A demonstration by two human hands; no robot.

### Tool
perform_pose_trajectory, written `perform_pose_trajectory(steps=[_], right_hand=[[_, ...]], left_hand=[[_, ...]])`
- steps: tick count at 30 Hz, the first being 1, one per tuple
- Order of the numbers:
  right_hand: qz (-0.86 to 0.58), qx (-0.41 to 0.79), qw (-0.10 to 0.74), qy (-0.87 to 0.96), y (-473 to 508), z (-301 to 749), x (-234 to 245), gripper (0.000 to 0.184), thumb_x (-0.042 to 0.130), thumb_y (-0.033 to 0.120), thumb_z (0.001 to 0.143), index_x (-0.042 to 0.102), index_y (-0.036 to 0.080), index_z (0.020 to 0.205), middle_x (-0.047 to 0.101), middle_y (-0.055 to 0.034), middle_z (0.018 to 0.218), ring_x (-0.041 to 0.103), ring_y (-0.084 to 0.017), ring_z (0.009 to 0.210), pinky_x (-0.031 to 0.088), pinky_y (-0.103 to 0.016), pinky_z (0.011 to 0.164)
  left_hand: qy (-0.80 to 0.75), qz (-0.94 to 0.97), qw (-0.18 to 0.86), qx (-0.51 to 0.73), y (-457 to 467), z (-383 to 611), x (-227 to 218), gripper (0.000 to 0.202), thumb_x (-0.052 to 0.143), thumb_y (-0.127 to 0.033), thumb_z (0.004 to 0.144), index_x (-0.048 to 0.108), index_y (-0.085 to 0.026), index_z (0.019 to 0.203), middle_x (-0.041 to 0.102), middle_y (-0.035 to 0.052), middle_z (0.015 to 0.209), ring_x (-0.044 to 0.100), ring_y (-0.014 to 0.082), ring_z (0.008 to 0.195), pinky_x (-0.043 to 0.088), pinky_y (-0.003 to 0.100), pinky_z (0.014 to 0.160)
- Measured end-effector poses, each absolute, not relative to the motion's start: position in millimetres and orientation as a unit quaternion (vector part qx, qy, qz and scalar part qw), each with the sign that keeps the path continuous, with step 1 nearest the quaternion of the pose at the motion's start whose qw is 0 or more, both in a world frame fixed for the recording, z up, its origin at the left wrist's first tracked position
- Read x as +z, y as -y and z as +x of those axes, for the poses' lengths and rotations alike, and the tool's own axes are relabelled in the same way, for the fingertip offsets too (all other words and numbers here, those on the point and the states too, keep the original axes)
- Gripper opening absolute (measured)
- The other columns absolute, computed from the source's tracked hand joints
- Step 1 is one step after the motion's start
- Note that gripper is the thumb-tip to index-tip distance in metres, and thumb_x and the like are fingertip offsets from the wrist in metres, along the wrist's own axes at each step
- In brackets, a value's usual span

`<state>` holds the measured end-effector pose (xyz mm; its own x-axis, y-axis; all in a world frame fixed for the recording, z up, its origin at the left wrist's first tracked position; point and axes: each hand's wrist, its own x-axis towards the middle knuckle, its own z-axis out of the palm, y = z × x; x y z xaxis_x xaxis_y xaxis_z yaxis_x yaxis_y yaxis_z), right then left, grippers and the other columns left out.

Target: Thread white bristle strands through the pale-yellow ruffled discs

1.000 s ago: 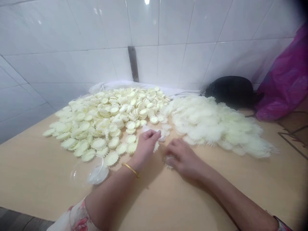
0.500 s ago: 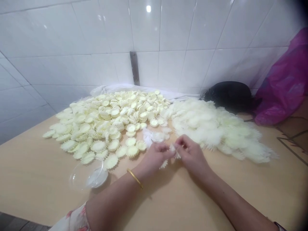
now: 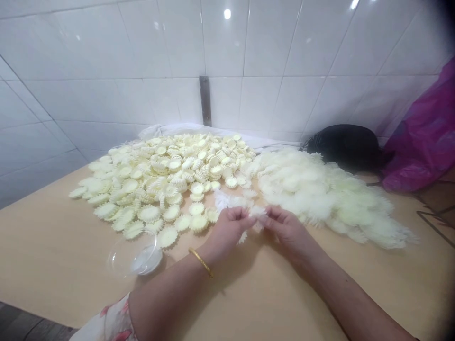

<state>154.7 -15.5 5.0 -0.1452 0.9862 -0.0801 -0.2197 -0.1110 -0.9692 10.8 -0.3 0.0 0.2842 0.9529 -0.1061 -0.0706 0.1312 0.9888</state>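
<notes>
My left hand (image 3: 227, 232), with a gold bangle (image 3: 201, 262) on its wrist, and my right hand (image 3: 287, 234) meet at the middle of the table. Both pinch a white frilly scalloped disc (image 3: 258, 215), which is partly hidden by my fingers. A loose cluster of white frilly pieces (image 3: 231, 201) lies just beyond my left hand. To the left spreads a large pile of cream scalloped cups (image 3: 159, 182), and to the right a heap of flatter, softer frilly discs (image 3: 316, 199). A clear plastic bowl (image 3: 135, 253) sits near my left wrist.
The pale wooden tabletop (image 3: 53, 246) meets a white tiled wall (image 3: 106, 47) with a metal strip (image 3: 205, 101). A white cloth (image 3: 177, 129), a black bag (image 3: 343, 147) and a magenta plastic sheet (image 3: 423, 137) lie along the back.
My hands have moved from apart on the table to together, pinching the frilly disc between them. The view has shifted slightly.
</notes>
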Motion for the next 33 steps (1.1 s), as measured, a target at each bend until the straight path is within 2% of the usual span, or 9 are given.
perform_pose_trajectory(steps=[5, 11, 14, 17, 22, 26, 33], right_hand=[[-0.39, 0.662, 0.49, 0.411, 14, 155, 1, 0.024, 0.077, 0.032, 0.058, 0.063, 0.019, 0.072, 0.063, 0.0002, 0.069, 0.056, -0.015, 0.068, 0.042, -0.029, 0.068], [-0.414, 0.646, 0.497, 0.406, 13, 157, 2, 0.023, 0.073, 0.035, 0.062, 0.058, 0.018, 0.061, 0.055, 0.0024, 0.059, 0.05, -0.012, 0.061, 0.038, -0.025, 0.06], [-0.448, 0.588, 0.499, 0.451, 12, 158, 2, 0.03, 0.067, 0.041, 0.068, 0.054, 0.017, 0.056, 0.047, 0.0035, 0.053, 0.043, -0.011, 0.055, 0.033, -0.024, 0.055], [-0.503, 0.48, 0.485, 0.53, 13, 157, 2, 0.033, 0.058, 0.044, 0.075, 0.052, 0.017, 0.056, 0.044, 0.0033, 0.054, 0.039, -0.011, 0.055, 0.031, -0.024, 0.053], [-0.547, 0.324, 0.489, 0.598, 17, 152, 7, 0.032, 0.047, 0.04, 0.081, 0.05, 0.018, 0.059, 0.041, 0.0027, 0.056, 0.038, -0.012, 0.056, 0.032, -0.025, 0.054], [-0.542, 0.295, 0.521, 0.589, 19, 148, 9, 0.03, 0.049, 0.039, 0.08, 0.048, 0.018, 0.059, 0.039, 0.003, 0.057, 0.037, -0.012, 0.057, 0.032, -0.024, 0.054], [-0.547, 0.323, 0.545, 0.547, 18, 145, 7, 0.03, 0.049, 0.038, 0.08, 0.047, 0.018, 0.058, 0.037, 0.0033, 0.055, 0.037, -0.012, 0.056, 0.032, -0.024, 0.054]], left_hand=[[-0.433, 0.499, 0.628, 0.413, 1, 12, 2, 0.031, 0.069, -0.033, 0.062, 0.045, -0.015, 0.055, 0.039, -0.006, 0.049, 0.031, 0.0045, 0.046, 0.022, 0.02, 0.046], [-0.392, 0.491, 0.654, 0.422, 1, 12, 4, 0.029, 0.07, -0.031, 0.063, 0.047, -0.014, 0.055, 0.043, -0.005, 0.051, 0.034, 0.0048, 0.049, 0.024, 0.02, 0.049], [-0.377, 0.482, 0.668, 0.424, 2, 12, 3, 0.026, 0.069, -0.031, 0.065, 0.051, -0.014, 0.057, 0.046, -0.0044, 0.052, 0.036, 0.0048, 0.049, 0.026, 0.02, 0.05], [-0.38, 0.44, 0.689, 0.433, 2, 13, 3, 0.025, 0.069, -0.031, 0.063, 0.053, -0.014, 0.057, 0.047, -0.0044, 0.052, 0.038, 0.0048, 0.048, 0.026, 0.02, 0.05], [-0.421, 0.386, 0.7, 0.429, 4, 17, 7, 0.021, 0.071, -0.028, 0.06, 0.054, -0.014, 0.059, 0.045, -0.0051, 0.048, 0.037, 0.0049, 0.044, 0.024, 0.02, 0.046], [-0.398, 0.405, 0.706, 0.423, 4, 16, 8, 0.023, 0.069, -0.03, 0.063, 0.052, -0.015, 0.059, 0.045, -0.0051, 0.049, 0.035, 0.0045, 0.044, 0.022, 0.02, 0.044], [-0.378, 0.428, 0.714, 0.405, 4, 16, 6, 0.025, 0.066, -0.032, 0.066, 0.05, -0.015, 0.059, 0.044, -0.0051, 0.047, 0.033, 0.0038, 0.04, 0.019, 0.021, 0.042]])
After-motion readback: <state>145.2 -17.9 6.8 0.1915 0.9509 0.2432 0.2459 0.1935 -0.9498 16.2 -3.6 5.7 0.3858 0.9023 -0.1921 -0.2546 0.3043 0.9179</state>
